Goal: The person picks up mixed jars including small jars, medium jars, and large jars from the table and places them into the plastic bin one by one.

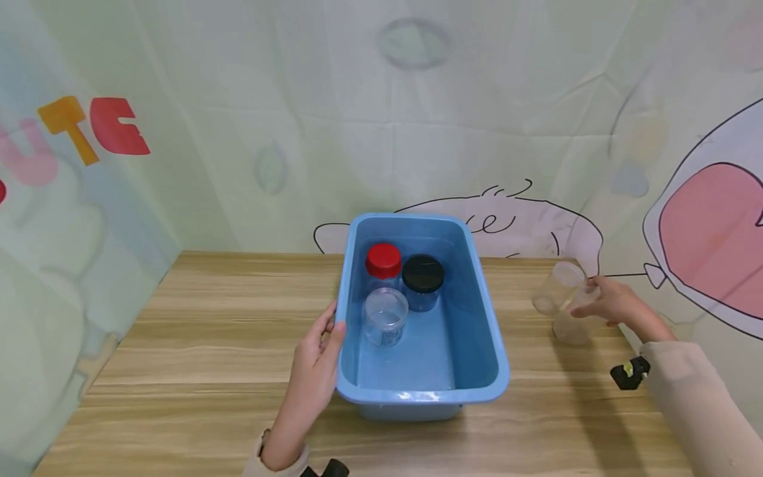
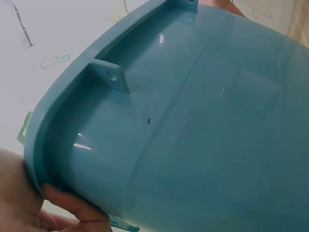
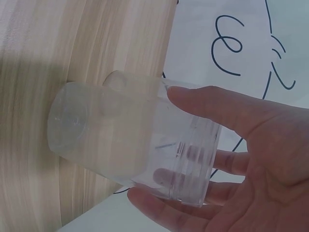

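Observation:
A blue plastic tub [image 1: 491,331] stands at the middle of the wooden table. My left hand [image 1: 314,361] grips its left side by the rim, fingers curled under the lip in the left wrist view. At the table's right, my right hand [image 1: 622,308] holds a clear plastic jar [image 3: 106,130] round its top end, thumb on one side and fingers on the other. Another clear jar [image 1: 558,288] stands close behind it, overlapping it in the head view. Inside the tub are a red-lidded jar [image 1: 383,262], a black-lidded jar [image 1: 422,275] and a clear jar without a coloured lid [image 1: 385,318].
The wooden tabletop [image 1: 238,331] runs back to a printed cloth backdrop [image 1: 268,132] with cartoon drawings. More printed cloth hangs along the left and right. Small black devices [image 1: 630,373] sit at both wrists.

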Tool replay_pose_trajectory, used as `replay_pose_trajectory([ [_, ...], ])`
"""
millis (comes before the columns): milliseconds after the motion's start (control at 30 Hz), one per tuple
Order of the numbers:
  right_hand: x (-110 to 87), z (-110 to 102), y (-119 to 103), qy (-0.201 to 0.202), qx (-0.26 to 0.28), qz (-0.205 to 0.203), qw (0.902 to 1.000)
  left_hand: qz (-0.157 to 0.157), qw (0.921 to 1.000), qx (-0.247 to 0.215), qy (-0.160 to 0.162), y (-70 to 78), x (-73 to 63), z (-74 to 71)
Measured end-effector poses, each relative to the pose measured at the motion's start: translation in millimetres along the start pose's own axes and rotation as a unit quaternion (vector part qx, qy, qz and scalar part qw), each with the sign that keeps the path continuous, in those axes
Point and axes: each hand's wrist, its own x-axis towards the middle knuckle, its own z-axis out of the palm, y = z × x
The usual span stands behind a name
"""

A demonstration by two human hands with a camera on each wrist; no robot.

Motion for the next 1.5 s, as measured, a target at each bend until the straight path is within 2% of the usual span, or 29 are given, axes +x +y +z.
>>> replay_pose_trajectory([
  [533,-5.1,-4,-1,-0.013,-0.008,-0.001,0.9999,0.007,0.9999,-0.008,0.001,-0.4,-0.1,-0.1],
  [700,-7.2,-3,-2,-0.011,-0.011,-0.013,0.9998,0.006,0.9999,-0.009,0.0,-0.8,0.1,-0.1],
  [933,-10.4,-3,-9,-0.011,-0.007,-0.034,0.9993,0.005,1.0,-0.004,0.001,-1.2,0.3,-0.2],
  [1500,-15.9,-3,-28,-0.023,-0.015,-0.045,0.9986,0.002,1.0,-0.001,0.004,-0.1,0.2,-0.3],
])
